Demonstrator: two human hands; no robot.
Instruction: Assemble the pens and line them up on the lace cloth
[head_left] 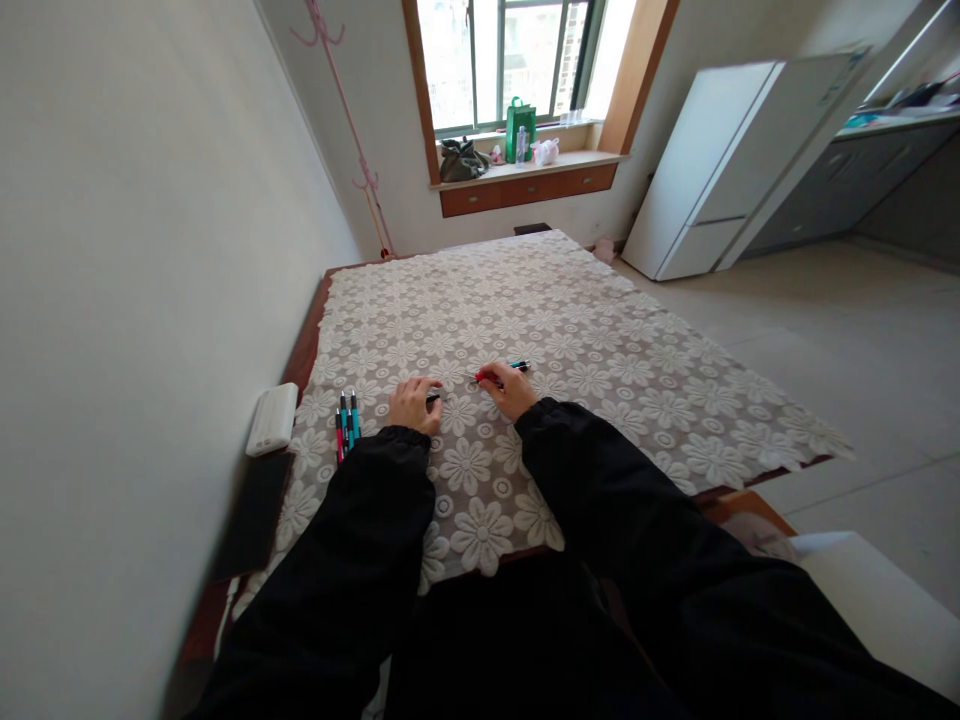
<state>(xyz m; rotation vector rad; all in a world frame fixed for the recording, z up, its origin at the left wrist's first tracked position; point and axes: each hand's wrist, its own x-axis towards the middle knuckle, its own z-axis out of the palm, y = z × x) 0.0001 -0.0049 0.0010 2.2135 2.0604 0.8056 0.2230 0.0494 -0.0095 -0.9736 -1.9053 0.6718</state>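
My right hand point(508, 390) pinches a red pen part point(481, 377), with a thin tip pointing left, just above the lace cloth. Behind its knuckles lies a teal and black pen point(520, 366), partly covered by the hand. My left hand point(411, 405) is curled, and a small black pen piece point(433, 399) shows between its thumb and forefinger; the rest of that piece is hidden. Left of this hand several teal and black pens point(353, 412) lie side by side with a red and black pen point(339, 436), their lower ends partly behind my left sleeve.
A flowered lace tablecloth point(480, 320) covers the table. By the wall at left are a white box-shaped device point(272, 418) and a dark flat object point(253, 510) with a white cable point(225, 615). Beyond stand a window sill point(517, 172) with bags and a white fridge point(720, 160).
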